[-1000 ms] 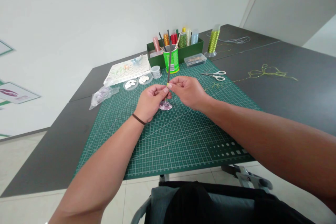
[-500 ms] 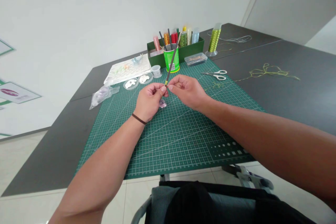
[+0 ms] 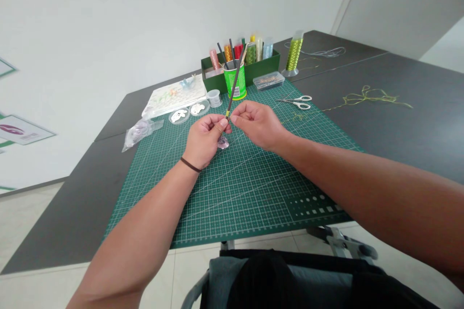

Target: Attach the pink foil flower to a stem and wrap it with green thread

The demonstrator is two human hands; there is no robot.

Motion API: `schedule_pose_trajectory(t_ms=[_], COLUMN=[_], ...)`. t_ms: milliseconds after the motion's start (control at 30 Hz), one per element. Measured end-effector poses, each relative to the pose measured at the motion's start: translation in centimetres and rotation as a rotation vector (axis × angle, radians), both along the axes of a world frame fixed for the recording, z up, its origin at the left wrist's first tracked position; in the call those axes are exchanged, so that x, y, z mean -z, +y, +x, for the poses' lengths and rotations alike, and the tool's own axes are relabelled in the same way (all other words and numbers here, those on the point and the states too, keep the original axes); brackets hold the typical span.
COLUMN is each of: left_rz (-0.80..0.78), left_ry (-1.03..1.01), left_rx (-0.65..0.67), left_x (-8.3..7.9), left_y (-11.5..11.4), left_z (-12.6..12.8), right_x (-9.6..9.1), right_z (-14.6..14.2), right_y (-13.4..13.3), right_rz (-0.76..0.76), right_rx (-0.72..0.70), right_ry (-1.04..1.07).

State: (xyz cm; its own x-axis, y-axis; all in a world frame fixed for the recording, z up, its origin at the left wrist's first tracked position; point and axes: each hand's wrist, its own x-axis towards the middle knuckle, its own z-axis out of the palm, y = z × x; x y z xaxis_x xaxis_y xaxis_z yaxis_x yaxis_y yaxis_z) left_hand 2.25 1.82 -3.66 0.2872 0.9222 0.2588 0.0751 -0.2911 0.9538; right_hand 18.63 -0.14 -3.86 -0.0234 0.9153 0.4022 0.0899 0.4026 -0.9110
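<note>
- The left hand (image 3: pixel 206 140) and right hand (image 3: pixel 259 126) both pinch a thin dark rod (image 3: pixel 234 88) near its lower end.
- A slackened pinch could drop it onto the pink translucent piece (image 3: pixel 223 142) just below.

1. no text readable in this view.
2. green cup (image 3: pixel 235 83): printed label with a pale panel, wording too small to read.
3. wall poster (image 3: pixel 21 130): red lip-shaped graphic, small print beside it, unreadable.
4. cutting mat (image 3: pixel 232 203): grid and tick marks along the edges, any numbers too small to read. row of square scale blocks near the front right corner, no legible figures.
5. thread spools (image 3: pixel 251 55): no legible marks.
</note>
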Motion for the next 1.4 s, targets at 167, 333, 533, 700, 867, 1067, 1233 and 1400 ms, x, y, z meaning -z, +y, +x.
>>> schedule_pose_trajectory(t_ms=[167,333,533,700,867,1067,1233,1400], left_rz=[-0.077,-0.199,-0.314,-0.37,-0.418,-0.434,-0.308,-0.139], left_ry=[-0.107,-0.199,-0.27,-0.274,-0.281,-0.277,-0.208,-0.013], left_rx=[0.077,0.179,0.315,0.342,0.339,0.271,0.208,0.103], left_x=[0.0,-0.4,-1.0,-0.8,-0.7,-0.9,-0.5,0.1], left_y=[-0.1,-0.3,-0.7,-0.6,-0.5,-0.4,-0.2,0.1], left_z=[0.0,0.0,-0.1,-0.4,-0.4,-0.1,0.0,-0.2], right_x=[0.2,-0.3,-0.6,0.0,0.0,-0.6,-0.8,-0.7], right_z=[-0.1,0.0,0.4,0.8,0.9,0.4,0.0,-0.1], right_y=[0.3,0.0,-0.2,0.2,0.2,-0.1,-0.2,-0.1], right_rz=[-0.025,-0.152,-0.229,-0.254,-0.255,-0.314,-0.325,-0.256], right_rx=[-0.133,-0.262,-0.444,-0.483,-0.449,-0.348,-0.222,-0.147], right_ry=[0.195,0.339,0.415,0.427,0.408,0.35,0.26,0.157])
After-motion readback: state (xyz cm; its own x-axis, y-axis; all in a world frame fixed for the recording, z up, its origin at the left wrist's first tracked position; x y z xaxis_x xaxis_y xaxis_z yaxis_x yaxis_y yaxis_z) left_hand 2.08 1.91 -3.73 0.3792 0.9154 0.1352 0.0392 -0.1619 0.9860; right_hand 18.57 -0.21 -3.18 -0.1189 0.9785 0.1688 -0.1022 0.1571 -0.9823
